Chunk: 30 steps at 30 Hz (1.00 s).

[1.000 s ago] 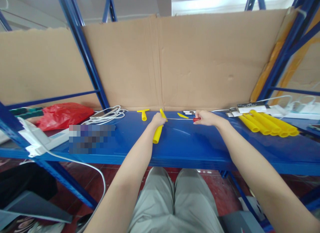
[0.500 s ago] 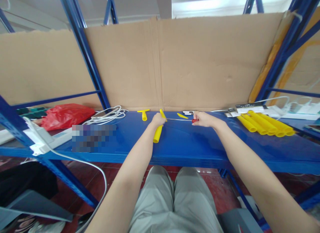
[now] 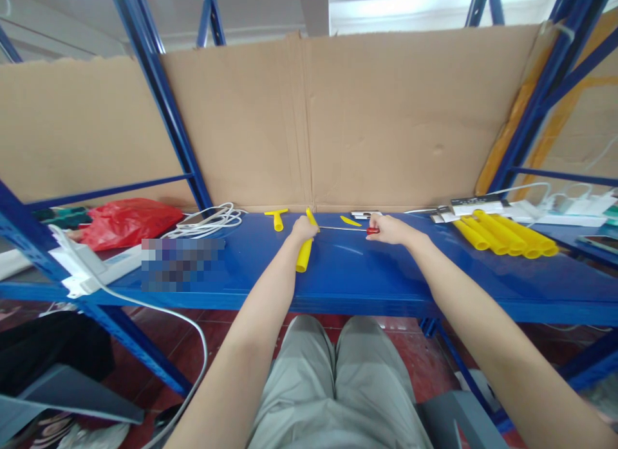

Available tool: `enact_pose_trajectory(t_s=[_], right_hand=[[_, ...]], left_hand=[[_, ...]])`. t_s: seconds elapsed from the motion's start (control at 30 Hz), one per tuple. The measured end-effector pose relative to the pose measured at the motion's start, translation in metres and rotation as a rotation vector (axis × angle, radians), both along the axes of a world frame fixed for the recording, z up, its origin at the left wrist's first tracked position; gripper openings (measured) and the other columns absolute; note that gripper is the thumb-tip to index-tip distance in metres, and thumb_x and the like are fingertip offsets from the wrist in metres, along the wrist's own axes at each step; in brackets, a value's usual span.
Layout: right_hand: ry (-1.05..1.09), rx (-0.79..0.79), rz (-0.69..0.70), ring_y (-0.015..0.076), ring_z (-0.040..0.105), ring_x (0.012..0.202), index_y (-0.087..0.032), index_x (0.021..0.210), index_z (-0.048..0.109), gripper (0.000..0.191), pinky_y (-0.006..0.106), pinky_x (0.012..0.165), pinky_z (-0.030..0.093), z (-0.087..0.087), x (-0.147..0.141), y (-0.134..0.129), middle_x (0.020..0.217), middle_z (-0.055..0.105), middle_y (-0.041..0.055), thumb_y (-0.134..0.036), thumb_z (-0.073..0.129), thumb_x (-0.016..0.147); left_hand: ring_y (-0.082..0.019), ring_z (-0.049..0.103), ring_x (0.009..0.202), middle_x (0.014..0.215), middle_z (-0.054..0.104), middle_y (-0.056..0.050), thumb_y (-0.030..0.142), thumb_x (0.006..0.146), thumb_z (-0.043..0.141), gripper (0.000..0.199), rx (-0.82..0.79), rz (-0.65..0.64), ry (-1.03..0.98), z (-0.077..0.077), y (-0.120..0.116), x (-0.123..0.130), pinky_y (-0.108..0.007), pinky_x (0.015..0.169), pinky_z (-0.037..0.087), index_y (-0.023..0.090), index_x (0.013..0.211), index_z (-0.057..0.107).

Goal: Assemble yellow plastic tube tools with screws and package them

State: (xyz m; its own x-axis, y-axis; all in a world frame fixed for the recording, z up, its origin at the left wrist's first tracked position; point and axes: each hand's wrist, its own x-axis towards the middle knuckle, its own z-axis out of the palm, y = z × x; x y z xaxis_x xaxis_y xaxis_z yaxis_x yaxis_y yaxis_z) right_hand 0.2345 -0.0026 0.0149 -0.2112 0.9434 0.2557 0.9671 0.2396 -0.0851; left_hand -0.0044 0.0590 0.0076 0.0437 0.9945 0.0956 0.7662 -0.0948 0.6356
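My left hand [image 3: 304,229] is closed around a yellow T-shaped handle [image 3: 303,257], whose tube end sticks out below the hand and whose crosspiece tip shows above it. My right hand [image 3: 385,229] grips the red handle of a screwdriver [image 3: 372,231]. Its thin metal shaft points left, and the tip reaches the yellow piece beside my left fingers; the exact contact is hidden. A second yellow T-shaped handle [image 3: 278,222] lies to the left of my left hand. Between the hands, near the cardboard, lies a flat yellow piece [image 3: 350,221].
Several yellow tubes [image 3: 514,237] lie at the right on the blue shelf [image 3: 367,269]. A red plastic bag [image 3: 130,222], coiled white cable [image 3: 212,222] and power strip [image 3: 120,264] are at the left. Cardboard [image 3: 376,121] stands along the back.
The camera view has shifted slightly. Both hands keep the same holds, with no clear movement of the screwdriver against the yellow handle.
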Motion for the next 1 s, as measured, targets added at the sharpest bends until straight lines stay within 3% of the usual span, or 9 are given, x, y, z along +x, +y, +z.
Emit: enact_pose_trajectory(t_s=[0.37, 0.63, 0.83, 1.0], right_hand=[[-0.135, -0.007, -0.003, 0.0199, 0.062, 0.085, -0.020, 0.089, 0.061, 0.017, 0.026, 0.062, 0.036, 0.0015, -0.0021, -0.0024, 0.096, 0.069, 0.0082, -0.033, 0.049, 0.088], [-0.074, 0.044, -0.030, 0.0203, 0.062, 0.079, -0.020, 0.097, 0.055, 0.021, 0.026, 0.059, 0.035, 0.0021, -0.0014, -0.0045, 0.091, 0.068, 0.0079, -0.029, 0.062, 0.079], [-0.103, 0.065, 0.005, 0.0198, 0.060, 0.077, -0.021, 0.089, 0.055, 0.011, 0.026, 0.059, 0.033, 0.0028, -0.0016, -0.0056, 0.085, 0.067, 0.0073, -0.028, 0.058, 0.082], [-0.087, -0.009, 0.011, 0.0169, 0.057, 0.072, -0.020, 0.084, 0.057, 0.010, 0.025, 0.058, 0.033, 0.0001, 0.0015, -0.0019, 0.084, 0.066, 0.0061, -0.030, 0.056, 0.083]], left_hand=[[-0.022, 0.070, 0.077, 0.092, 0.071, -0.019, 0.012, 0.079, 0.059, 0.012, 0.016, -0.013, 0.068, 0.0015, -0.0019, -0.0003, -0.025, 0.064, 0.052, 0.005, 0.086, 0.065], [-0.022, 0.070, 0.081, 0.092, 0.071, -0.019, 0.011, 0.081, 0.056, 0.013, 0.021, -0.044, 0.158, 0.0067, -0.0089, 0.0008, -0.024, 0.066, 0.051, 0.006, 0.087, 0.066], [-0.023, 0.070, 0.081, 0.092, 0.071, -0.019, 0.012, 0.080, 0.058, 0.013, 0.022, -0.037, 0.133, 0.0059, -0.0082, -0.0004, -0.024, 0.066, 0.051, 0.006, 0.087, 0.067], [-0.023, 0.070, 0.079, 0.092, 0.071, -0.020, 0.012, 0.078, 0.059, 0.015, 0.023, -0.024, 0.104, 0.0020, -0.0038, 0.0003, -0.024, 0.065, 0.051, 0.005, 0.089, 0.067]])
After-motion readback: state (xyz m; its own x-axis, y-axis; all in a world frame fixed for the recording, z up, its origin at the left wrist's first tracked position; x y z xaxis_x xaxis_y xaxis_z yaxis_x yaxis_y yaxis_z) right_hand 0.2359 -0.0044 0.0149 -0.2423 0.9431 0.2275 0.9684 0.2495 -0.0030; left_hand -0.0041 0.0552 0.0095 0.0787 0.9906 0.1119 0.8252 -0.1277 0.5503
